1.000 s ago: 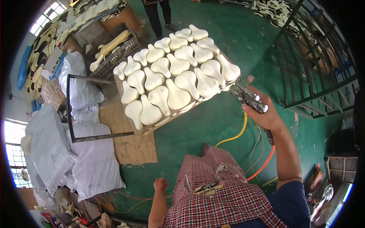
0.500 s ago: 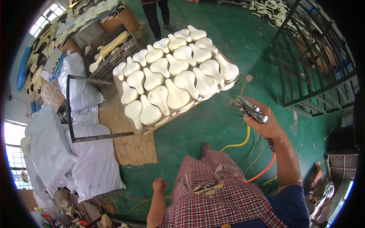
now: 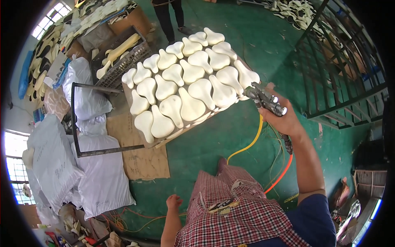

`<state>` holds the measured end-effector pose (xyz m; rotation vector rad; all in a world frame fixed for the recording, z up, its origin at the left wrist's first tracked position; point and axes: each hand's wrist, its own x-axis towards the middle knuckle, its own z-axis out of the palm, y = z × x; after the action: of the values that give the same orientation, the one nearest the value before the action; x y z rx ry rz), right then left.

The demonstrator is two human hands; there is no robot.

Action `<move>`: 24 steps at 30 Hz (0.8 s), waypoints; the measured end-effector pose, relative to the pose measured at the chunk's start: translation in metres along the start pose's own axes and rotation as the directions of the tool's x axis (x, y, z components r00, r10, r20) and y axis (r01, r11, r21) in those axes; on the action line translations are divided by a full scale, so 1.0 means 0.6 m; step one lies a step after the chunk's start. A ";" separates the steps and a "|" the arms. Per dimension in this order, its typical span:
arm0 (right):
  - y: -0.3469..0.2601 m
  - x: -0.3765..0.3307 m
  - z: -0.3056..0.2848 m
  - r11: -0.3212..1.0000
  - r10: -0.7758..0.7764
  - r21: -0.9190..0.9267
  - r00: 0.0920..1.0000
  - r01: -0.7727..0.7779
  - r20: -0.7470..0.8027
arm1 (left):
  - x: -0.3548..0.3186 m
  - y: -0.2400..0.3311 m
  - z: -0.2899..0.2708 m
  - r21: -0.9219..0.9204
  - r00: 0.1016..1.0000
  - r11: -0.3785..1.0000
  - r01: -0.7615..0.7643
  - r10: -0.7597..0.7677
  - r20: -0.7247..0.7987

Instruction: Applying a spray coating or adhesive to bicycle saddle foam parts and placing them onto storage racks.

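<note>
My right hand is wrapped round a dark spray gun, which has a yellow hose and an orange hose running to it. The gun's nozzle end is at the near right corner of a board covered in rows of cream bicycle saddle pads. From this view I cannot tell whether the nozzle touches the corner pad. Low down beside the checked apron, my left hand hangs with its fingers curled in and nothing visible in them, away from the board.
A black metal frame juts out left of the board, beside stuffed white sacks and flat cardboard. A dark crate stands behind. Another person's legs are beyond the board. At right is a metal rack; hoses trail across the green floor.
My right hand has brought the spray gun slightly left and up to the board's near right corner, and the hoses have shifted with it. My left hand stays nearly in place.
</note>
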<state>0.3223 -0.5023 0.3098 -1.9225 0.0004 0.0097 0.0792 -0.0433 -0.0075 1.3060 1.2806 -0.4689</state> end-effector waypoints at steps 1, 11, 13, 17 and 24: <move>0.000 0.010 -0.002 1.000 -0.019 -0.024 1.000 0.019 0.004 | -0.001 0.000 0.000 0.017 1.000 1.000 -0.003 0.002 0.027; 0.014 0.096 -0.060 0.998 0.009 -0.057 1.000 -0.010 -0.027 | -0.017 -0.008 0.011 0.042 0.999 0.999 0.023 -0.021 -0.034; 0.030 0.097 -0.068 0.982 -0.035 -0.185 0.999 0.042 0.040 | -0.022 -0.009 0.013 0.038 0.998 0.999 0.036 -0.034 -0.043; 0.012 0.131 -0.066 0.987 0.010 -0.158 1.000 -0.005 0.028 | -0.026 -0.001 0.029 0.044 0.998 0.998 0.052 -0.050 -0.044; 0.031 0.144 -0.071 0.998 -0.039 -0.042 0.999 0.040 0.015 | -0.023 0.026 0.055 0.022 0.999 0.999 0.034 -0.033 -0.030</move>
<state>0.4087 -0.5484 0.3067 -1.9642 -0.0479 -0.0030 0.1018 -0.0731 0.0039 1.3164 1.3268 -0.4904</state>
